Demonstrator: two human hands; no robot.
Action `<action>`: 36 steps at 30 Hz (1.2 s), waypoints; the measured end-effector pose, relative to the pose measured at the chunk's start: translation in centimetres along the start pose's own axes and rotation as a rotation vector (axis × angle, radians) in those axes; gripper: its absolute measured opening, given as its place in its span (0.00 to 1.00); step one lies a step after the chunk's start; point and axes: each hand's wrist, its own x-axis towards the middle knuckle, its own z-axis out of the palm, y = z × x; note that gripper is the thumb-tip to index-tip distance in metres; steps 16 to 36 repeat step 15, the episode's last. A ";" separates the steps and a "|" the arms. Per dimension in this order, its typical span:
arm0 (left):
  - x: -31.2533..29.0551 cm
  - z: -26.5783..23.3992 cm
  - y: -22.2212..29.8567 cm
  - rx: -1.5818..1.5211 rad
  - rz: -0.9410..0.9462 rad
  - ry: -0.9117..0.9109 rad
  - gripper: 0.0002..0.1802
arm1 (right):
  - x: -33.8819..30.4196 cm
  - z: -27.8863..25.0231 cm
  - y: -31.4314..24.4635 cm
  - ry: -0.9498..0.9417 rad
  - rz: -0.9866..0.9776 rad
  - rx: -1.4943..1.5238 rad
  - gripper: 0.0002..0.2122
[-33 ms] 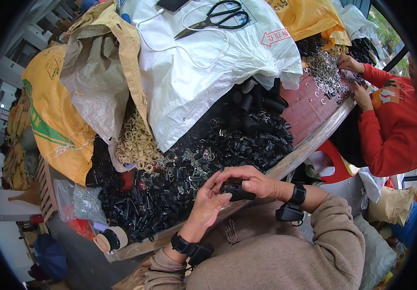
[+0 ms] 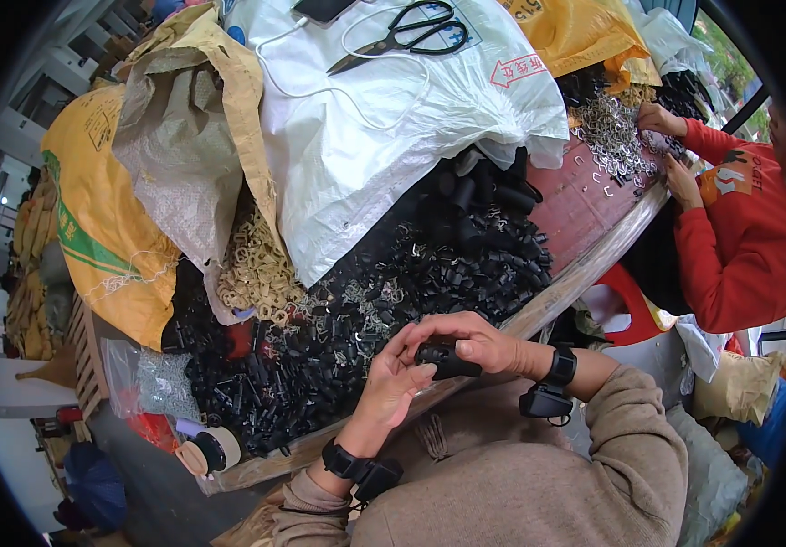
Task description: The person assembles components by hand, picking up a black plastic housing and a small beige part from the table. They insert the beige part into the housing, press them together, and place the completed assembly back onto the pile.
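Close to the wooden front edge of the table, both my hands are closed around a small black plastic piece. My right hand wraps it from above, thumb pressed along its near side. My left hand pinches its left end between thumb and fingers. The fingers cover part of the piece, so its exact kind does not show. Just beyond my hands spreads a heap of small black plastic parts, with silvery metal bits mixed in.
Pale beige rings spill from an open woven sack. Black-handled scissors and a white cable lie on a white sack. At right, a co-worker in a red sleeve handles metal hooks. A spool stands at the left corner.
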 end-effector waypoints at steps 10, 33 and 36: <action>0.1 0.2 0.0 0.016 -0.057 -0.014 0.41 | -0.9 -0.3 -0.5 0.051 0.013 0.004 0.30; -0.2 0.1 0.7 0.008 -0.067 -0.015 0.39 | -3.2 -2.8 -2.2 0.019 0.078 -0.166 0.29; -0.2 0.1 0.7 0.008 -0.067 -0.015 0.39 | -3.2 -2.8 -2.2 0.019 0.078 -0.166 0.29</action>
